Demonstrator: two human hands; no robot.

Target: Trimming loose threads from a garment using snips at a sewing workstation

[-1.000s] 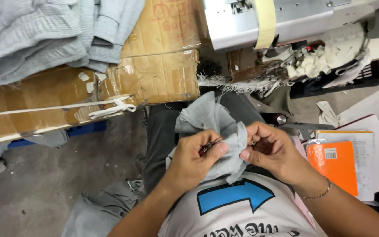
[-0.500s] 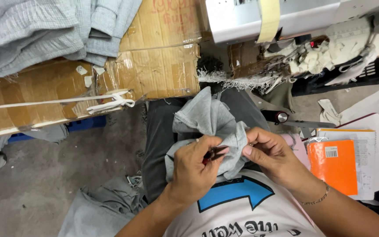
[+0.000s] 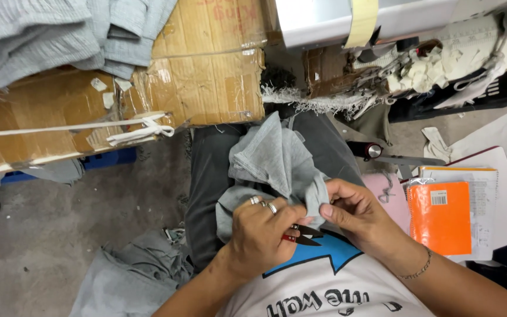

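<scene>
Now two hands (image 3: 262, 238) (image 3: 356, 214) pinch one grey cloth (image 3: 280, 161).

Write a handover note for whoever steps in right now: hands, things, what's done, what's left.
Left hand: closed on small red-handled snips, blades pointing at the cloth edge.
Right hand: fingers pinch the edge of the grey garment.
The garment lies bunched on the lap, below the cardboard box. More grey garments sit on the box and on the floor. Orange notebook at the right.
Done: cannot tell whether any thread is cut.
Left: likely trimming at the pinched edge, which the hands partly hide.
</scene>
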